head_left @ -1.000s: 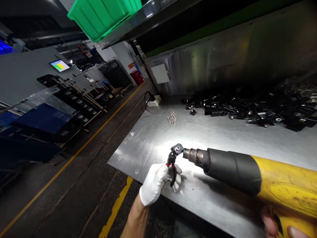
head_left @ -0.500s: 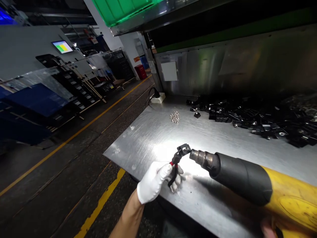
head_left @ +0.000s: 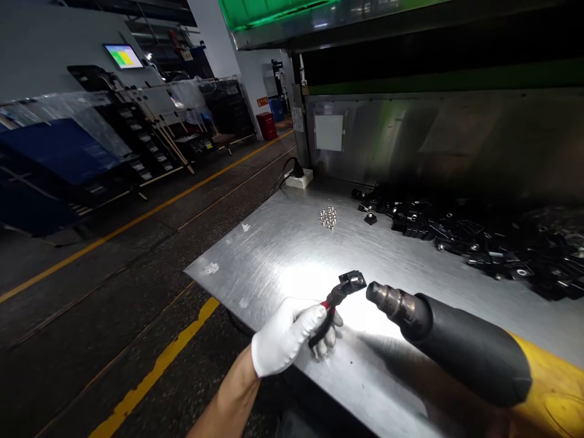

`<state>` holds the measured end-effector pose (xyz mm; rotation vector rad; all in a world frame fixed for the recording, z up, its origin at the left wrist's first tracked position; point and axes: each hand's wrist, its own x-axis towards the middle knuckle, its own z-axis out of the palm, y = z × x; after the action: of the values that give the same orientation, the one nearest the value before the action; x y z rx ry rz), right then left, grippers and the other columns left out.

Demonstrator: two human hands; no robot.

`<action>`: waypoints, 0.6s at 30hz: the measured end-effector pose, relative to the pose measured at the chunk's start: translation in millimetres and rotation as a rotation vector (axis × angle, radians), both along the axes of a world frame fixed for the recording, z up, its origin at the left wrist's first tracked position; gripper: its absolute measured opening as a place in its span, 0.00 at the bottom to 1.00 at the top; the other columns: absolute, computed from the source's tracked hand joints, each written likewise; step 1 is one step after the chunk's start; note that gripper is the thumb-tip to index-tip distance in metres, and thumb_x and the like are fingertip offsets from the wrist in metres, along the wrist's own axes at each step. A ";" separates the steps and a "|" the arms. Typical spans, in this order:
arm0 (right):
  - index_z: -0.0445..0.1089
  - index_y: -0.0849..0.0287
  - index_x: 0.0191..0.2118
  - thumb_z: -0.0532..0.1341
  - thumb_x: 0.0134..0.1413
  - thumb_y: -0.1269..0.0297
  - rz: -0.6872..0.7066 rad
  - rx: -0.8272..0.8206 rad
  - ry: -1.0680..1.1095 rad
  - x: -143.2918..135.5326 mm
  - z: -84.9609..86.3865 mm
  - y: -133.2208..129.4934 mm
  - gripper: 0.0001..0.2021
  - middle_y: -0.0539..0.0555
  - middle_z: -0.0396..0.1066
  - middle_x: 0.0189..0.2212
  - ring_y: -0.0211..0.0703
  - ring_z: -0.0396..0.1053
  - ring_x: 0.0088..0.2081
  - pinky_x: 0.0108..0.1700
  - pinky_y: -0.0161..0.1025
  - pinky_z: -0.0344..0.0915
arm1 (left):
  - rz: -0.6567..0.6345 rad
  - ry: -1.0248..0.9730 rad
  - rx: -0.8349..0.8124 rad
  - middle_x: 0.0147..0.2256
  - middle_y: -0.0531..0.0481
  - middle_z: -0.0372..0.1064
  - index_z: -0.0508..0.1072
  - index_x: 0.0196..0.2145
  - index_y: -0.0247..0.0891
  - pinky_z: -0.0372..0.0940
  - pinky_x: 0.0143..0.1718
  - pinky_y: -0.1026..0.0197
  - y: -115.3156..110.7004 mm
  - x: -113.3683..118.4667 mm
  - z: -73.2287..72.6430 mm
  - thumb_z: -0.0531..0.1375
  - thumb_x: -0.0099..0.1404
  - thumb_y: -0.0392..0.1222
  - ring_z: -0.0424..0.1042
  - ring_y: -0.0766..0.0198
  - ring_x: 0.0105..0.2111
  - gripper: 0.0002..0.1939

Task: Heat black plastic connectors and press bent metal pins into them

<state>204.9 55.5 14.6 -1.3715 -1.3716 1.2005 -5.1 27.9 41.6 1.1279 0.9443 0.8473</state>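
My left hand (head_left: pixel 292 334), in a white glove, is closed round the handles of red-and-black pliers (head_left: pixel 329 313). The jaws of these pliers grip a small black block (head_left: pixel 353 280) with a hole or metal insert in it, raised over the metal table. Just right of the block, with a small gap, points the metal nozzle of a yellow-and-black heat gun (head_left: pixel 469 340), held up in the air from the lower right. My right hand is practically lost in the dark under the gun's body; a bit of it showed at the handle half a second ago.
On the metal table (head_left: pixel 264 255) lies a small cluster of shiny metal pieces (head_left: pixel 327 217). Many black parts (head_left: pixel 474 240) are heaped along the back right. A power strip (head_left: pixel 299 178) with a plug sits at the far left corner. A green bin (head_left: pixel 274 12) is overhead.
The view has shifted a little. The heat gun's nozzle has drawn back slightly from the black block, widening the gap. My left hand keeps its grip on the pliers.
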 end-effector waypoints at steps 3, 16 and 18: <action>0.74 0.55 0.39 0.65 0.64 0.51 0.060 0.002 0.026 -9.0 1.7 13.4 0.12 0.54 0.77 0.34 0.48 0.76 0.36 0.32 0.44 0.77 | 0.003 0.006 0.001 0.28 0.44 0.73 0.78 0.41 0.32 0.67 0.26 0.64 -0.4 -0.3 -1.3 0.56 0.69 0.63 0.73 0.63 0.23 0.28; 0.67 0.51 0.19 0.65 0.59 0.52 0.195 0.032 0.116 -21.2 25.8 27.6 0.20 0.50 0.68 0.15 0.54 0.78 0.26 0.24 0.46 0.75 | -0.002 0.047 0.038 0.30 0.43 0.75 0.78 0.43 0.32 0.68 0.26 0.62 -1.7 0.3 -3.5 0.55 0.70 0.62 0.74 0.63 0.25 0.28; 0.66 0.53 0.19 0.63 0.62 0.53 0.182 0.036 0.107 -20.9 30.1 24.4 0.21 0.50 0.68 0.16 0.50 0.78 0.28 0.29 0.45 0.77 | -0.002 0.050 0.047 0.30 0.43 0.75 0.78 0.43 0.32 0.68 0.27 0.62 -2.0 0.6 -3.3 0.55 0.71 0.61 0.74 0.62 0.25 0.27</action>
<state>184.0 79.9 44.7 -1.1600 -1.4584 1.3417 -4.4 25.9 38.4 1.1946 0.9686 0.8469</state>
